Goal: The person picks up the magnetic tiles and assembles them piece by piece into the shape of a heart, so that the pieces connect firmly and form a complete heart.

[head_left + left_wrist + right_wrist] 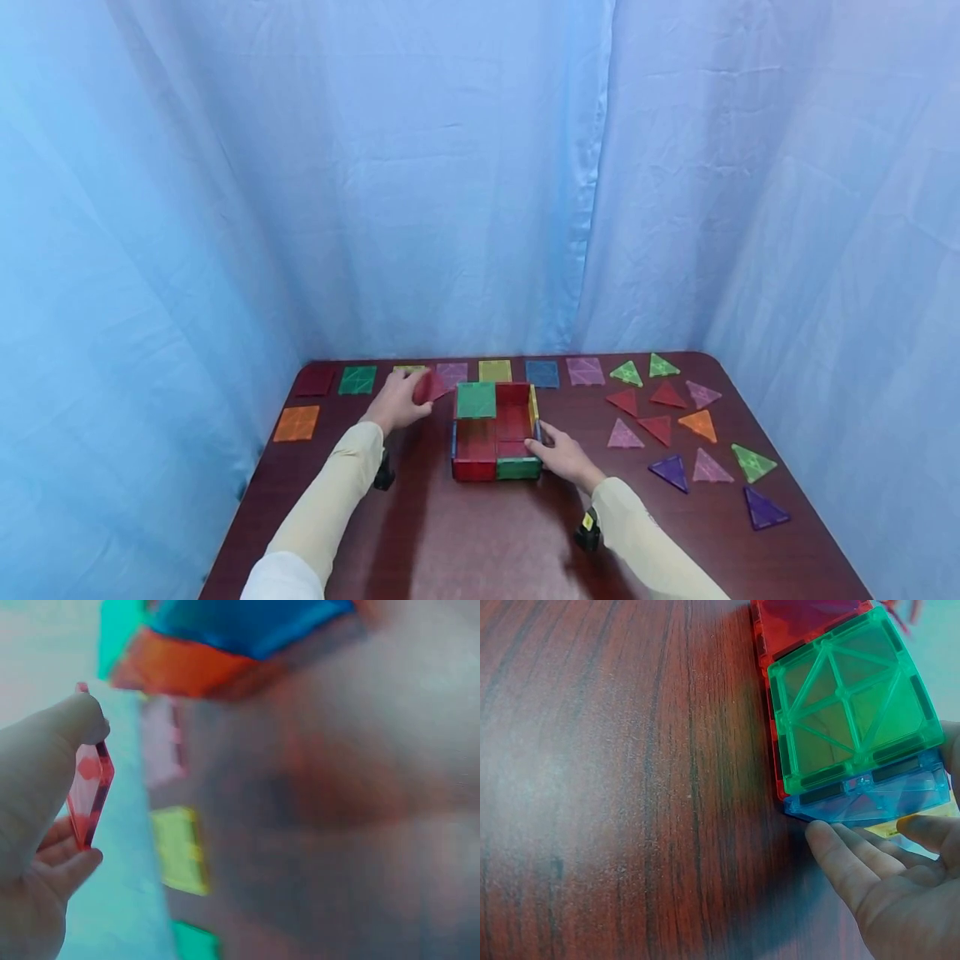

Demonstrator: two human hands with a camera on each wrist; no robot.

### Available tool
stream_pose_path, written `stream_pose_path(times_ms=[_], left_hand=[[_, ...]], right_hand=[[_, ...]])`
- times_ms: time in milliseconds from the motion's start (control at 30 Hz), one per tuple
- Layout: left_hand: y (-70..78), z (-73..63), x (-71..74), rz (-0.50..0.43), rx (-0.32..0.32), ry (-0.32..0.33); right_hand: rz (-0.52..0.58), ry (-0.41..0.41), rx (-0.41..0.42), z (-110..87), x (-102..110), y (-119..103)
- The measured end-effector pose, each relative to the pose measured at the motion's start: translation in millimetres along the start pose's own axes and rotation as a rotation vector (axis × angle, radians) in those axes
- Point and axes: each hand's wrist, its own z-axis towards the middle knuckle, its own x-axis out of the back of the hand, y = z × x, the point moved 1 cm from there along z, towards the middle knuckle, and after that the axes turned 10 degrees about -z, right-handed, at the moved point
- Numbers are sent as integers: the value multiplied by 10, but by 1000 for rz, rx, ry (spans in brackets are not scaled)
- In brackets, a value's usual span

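Observation:
A box of translucent magnetic tiles stands on the table, open at the top apart from one green square tile lying flat over its back left corner. My left hand pinches a red magnetic tile between thumb and fingers, raised to the left of the box and apart from it. My right hand grips the box's right wall near the front corner, with a digit over the top edge. In the right wrist view, fingers lie along the blue side tile, beside the green front tile.
Along the back edge lie square tiles, among them green, yellow, blue and pink. An orange square is at the left. Several triangular tiles spread over the right side. Blue curtains surround the table.

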Motion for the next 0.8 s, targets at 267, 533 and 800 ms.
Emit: stream_pose_path(times_ms=[267, 533, 800], left_hand=[[604, 212, 87, -55, -233, -88], [980, 321, -114, -17, -308, -183], [1090, 380, -391, 36, -314, -239]], right_hand=[[-20, 15, 10, -5, 6, 3], [-21, 6, 5, -2, 21, 5], [-19, 3, -4, -2, 23, -22]])
